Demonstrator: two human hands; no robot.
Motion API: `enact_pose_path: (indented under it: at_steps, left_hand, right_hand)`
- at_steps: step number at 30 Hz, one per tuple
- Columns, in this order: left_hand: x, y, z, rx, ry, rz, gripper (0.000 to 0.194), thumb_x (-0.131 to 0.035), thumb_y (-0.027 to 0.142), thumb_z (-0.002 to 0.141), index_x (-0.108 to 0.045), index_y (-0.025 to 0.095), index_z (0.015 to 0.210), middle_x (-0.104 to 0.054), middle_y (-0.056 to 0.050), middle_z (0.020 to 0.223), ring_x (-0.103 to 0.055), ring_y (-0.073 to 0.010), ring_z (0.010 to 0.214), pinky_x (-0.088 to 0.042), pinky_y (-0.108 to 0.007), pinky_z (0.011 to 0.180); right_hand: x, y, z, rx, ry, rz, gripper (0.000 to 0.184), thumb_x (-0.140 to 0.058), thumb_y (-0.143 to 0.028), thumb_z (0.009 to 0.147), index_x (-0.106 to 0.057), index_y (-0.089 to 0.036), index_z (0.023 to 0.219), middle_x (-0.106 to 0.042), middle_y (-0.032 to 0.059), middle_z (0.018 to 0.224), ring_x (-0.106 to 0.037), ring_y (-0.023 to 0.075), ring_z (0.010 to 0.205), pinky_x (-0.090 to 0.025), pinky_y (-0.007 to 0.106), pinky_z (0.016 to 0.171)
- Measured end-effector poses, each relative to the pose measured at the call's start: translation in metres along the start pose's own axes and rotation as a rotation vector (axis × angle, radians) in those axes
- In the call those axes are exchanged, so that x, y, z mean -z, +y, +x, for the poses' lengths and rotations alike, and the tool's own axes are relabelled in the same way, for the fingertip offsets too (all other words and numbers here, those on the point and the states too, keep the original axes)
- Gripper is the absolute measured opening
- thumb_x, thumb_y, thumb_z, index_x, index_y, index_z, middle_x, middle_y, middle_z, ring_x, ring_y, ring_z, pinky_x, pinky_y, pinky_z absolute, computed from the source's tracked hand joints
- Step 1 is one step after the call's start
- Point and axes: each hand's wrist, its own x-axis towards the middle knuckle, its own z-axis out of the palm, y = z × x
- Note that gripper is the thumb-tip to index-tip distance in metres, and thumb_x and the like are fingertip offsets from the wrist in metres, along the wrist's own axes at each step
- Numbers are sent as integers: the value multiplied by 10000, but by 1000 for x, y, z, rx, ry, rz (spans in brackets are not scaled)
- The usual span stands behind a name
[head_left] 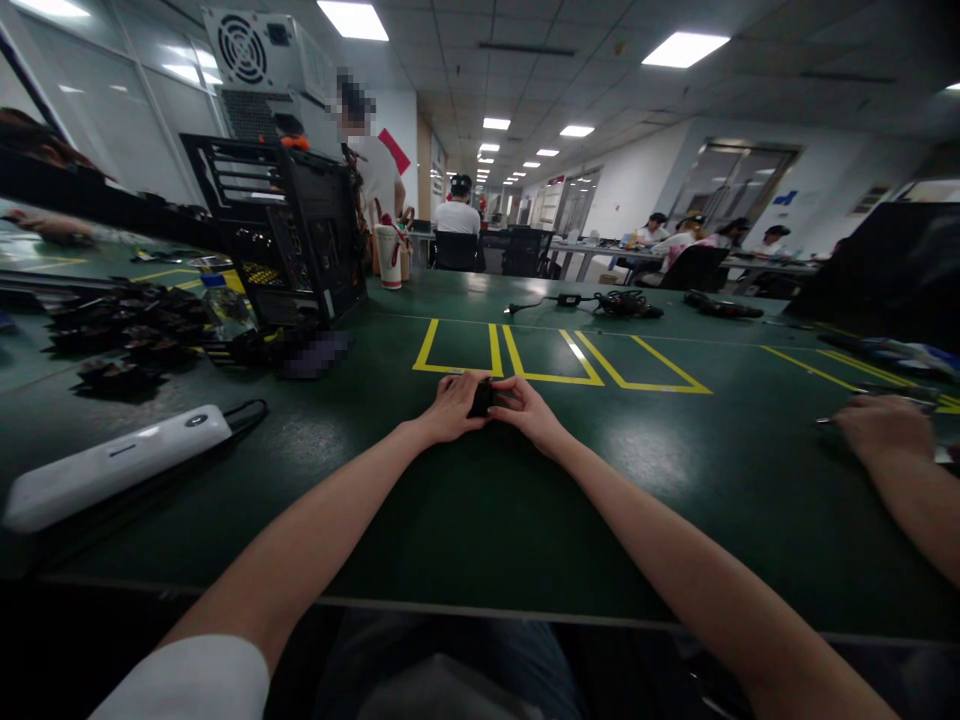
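A small black object (481,399) sits between my two hands on the green table, just in front of the yellow-taped boxes. It is too dark and too covered by fingers for me to tell its kind. My left hand (452,405) is wrapped over its left side, palm down. On the other side, my right hand (527,412) touches it with thumb and fingertips in a pinch.
Yellow tape outlines (547,379) lie beyond my hands. To the left are a white handheld device (120,465), black parts in a heap (135,330) and an open computer case (300,230). Coiled cables (628,304) lie behind. A co-worker's hand (889,425) is at the right.
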Motion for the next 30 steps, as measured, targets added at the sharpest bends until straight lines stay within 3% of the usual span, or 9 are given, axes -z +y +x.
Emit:
enact_pose_path:
  at_steps: [4, 10, 19, 24, 30]
  left_hand:
    - [1, 0, 0, -3, 0, -5, 560, -555, 300, 671, -265, 222, 1143, -401, -66, 1149, -378, -237, 1080, -237, -391, 900]
    - [-1, -2, 0, -15, 13, 2, 591, -565, 305, 663, -247, 219, 1153, -408, -69, 1145, -378, -234, 1082, -240, -388, 896]
    - [-2, -2, 0, -13, 11, -10, 575, -561, 310, 666, -254, 228, 1145, -408, -62, 1142, -376, -230, 1087, -237, -389, 898]
    - [-2, -3, 0, -7, 4, -5, 596, -558, 303, 670, -231, 226, 1163, -409, -69, 1150, -374, -228, 1094, -237, -388, 900]
    - [0, 0, 0, 6, -5, -13, 583, -555, 290, 672, -238, 229, 1157, -410, -65, 1147, -369, -227, 1103, -228, -386, 909]
  right_hand:
    - [-1, 0, 1, -11, 47, -48, 234, -613, -231, 639, -496, -202, 839, -535, 11, 981, -560, 142, 885, -418, 351, 854]
    - [0, 1, 5, -26, 41, -98, 333, -611, -225, 638, -505, -203, 953, -538, 34, 1008, -548, 153, 910, -408, 361, 864]
    - [-3, 1, 3, 41, 54, -67, 227, -623, -219, 627, -509, -195, 821, -546, 7, 934, -558, 144, 888, -410, 352, 867]
    - [0, 3, 4, 17, 32, -84, 342, -619, -221, 629, -496, -196, 947, -535, 38, 1017, -530, 168, 964, -397, 371, 884]
    - [-1, 0, 1, 18, 31, -47, 320, -636, -232, 603, -489, -206, 887, -519, 19, 1035, -543, 164, 946, -424, 350, 852]
